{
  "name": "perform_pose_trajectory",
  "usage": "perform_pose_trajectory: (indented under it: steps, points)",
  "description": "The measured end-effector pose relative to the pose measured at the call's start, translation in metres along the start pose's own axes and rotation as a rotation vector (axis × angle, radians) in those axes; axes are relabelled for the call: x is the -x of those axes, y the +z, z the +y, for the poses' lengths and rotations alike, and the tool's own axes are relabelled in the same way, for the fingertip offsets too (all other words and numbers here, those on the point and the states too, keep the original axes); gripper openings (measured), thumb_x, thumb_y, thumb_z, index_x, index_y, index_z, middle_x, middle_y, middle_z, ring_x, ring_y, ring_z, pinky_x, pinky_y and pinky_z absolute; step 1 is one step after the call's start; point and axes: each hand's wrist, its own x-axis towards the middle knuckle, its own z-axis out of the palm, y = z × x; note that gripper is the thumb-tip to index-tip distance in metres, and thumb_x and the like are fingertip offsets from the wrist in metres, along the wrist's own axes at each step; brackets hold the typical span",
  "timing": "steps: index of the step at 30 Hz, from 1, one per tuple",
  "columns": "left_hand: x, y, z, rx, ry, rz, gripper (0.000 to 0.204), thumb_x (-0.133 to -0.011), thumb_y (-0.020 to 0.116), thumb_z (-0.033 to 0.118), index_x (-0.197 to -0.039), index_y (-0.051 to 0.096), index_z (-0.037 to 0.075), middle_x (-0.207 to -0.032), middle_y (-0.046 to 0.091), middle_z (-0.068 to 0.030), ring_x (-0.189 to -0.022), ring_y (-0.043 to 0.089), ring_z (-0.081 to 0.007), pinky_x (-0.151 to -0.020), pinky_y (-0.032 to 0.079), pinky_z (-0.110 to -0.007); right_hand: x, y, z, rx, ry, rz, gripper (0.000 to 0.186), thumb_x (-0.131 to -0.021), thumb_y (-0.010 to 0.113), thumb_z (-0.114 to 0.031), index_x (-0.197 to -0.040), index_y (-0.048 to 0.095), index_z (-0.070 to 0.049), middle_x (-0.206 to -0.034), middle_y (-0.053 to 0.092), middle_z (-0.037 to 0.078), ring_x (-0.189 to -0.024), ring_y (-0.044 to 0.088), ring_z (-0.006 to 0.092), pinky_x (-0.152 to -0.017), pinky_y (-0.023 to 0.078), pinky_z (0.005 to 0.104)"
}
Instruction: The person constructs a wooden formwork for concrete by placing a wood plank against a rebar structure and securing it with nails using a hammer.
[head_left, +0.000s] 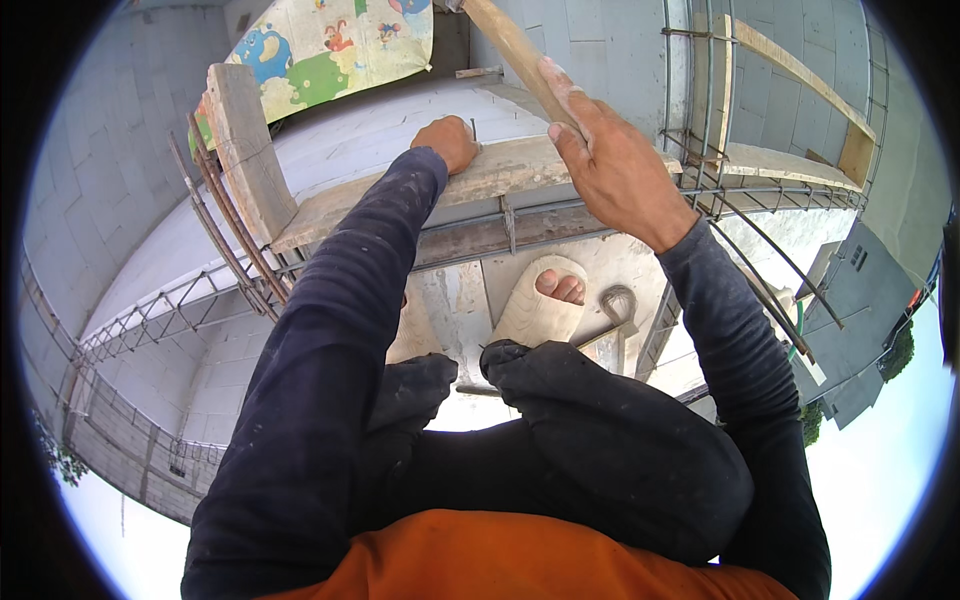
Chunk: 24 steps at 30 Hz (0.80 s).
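Note:
My right hand (625, 165) is wrapped round the wooden handle of a hammer (510, 50), raised at the upper middle. Only a bit of metal shows at the handle's far end; the rest of the head is cut off by the picture's edge. Lower and to the left, my left hand (448, 143) is closed at a wooden board (515, 172) lying crosswise before me. A thin dark nail (474, 129) stands up at its fingers, apparently pinched there; its lower end is hidden.
An upright wooden piece (248, 150) and rusty bars (222, 222) rise at the left. Steel rods (765, 240) jut out at the right. A looped tool or wire (618, 304) lies beside my sandal (540, 310). A cartoon-printed sheet (340, 50) hangs beyond.

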Motion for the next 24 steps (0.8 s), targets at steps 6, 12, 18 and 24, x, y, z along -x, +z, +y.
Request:
perform_pose_trajectory:
  steps: [6, 12, 18, 24]
  points:
    - [-0.003, 0.005, 0.001, -0.021, 0.003, 0.044, 0.036, -0.089, 0.074, 0.036, -0.11, 0.079, 0.007, -0.114, 0.077, -0.0205, -0.11, 0.073, -0.0374, -0.098, 0.056, -0.044, 0.012, 0.008, 0.015, 0.075, 0.156, -0.501, 0.055, -0.108, 0.051, -0.025, -0.157, 0.042, -0.002, -0.109, 0.069, 0.03, -0.099, 0.067, 0.0491, -0.092, 0.053, 0.0536]
    - [-0.007, 0.008, -0.005, -0.021, -0.02, 0.073, 0.031, -0.088, 0.075, 0.036, -0.106, 0.082, 0.011, -0.109, 0.078, -0.0188, -0.107, 0.073, -0.0363, -0.097, 0.056, -0.044, 0.004, -0.006, -0.004, 0.045, 0.069, -0.187, 0.056, -0.108, 0.054, -0.024, -0.158, 0.041, -0.003, -0.11, 0.069, 0.032, -0.101, 0.067, 0.0493, -0.094, 0.053, 0.0524]
    - [-0.008, 0.012, -0.004, -0.035, -0.021, 0.076, 0.031, -0.088, 0.075, 0.036, -0.107, 0.082, 0.012, -0.11, 0.078, -0.0178, -0.107, 0.073, -0.0361, -0.097, 0.056, -0.044, 0.009, 0.004, 0.005, 0.082, 0.092, -0.277, 0.055, -0.107, 0.055, -0.024, -0.158, 0.043, -0.004, -0.11, 0.068, 0.031, -0.101, 0.067, 0.0482, -0.093, 0.052, 0.0528]
    - [0.002, 0.008, -0.001, -0.027, 0.01, 0.036, 0.035, -0.09, 0.071, 0.032, -0.111, 0.079, 0.005, -0.116, 0.076, -0.0218, -0.112, 0.073, -0.0383, -0.099, 0.056, -0.045, 0.004, -0.012, 0.005, 0.102, 0.074, -0.31, 0.056, -0.107, 0.053, -0.025, -0.159, 0.042, -0.005, -0.111, 0.068, 0.031, -0.101, 0.067, 0.0476, -0.093, 0.053, 0.0534]
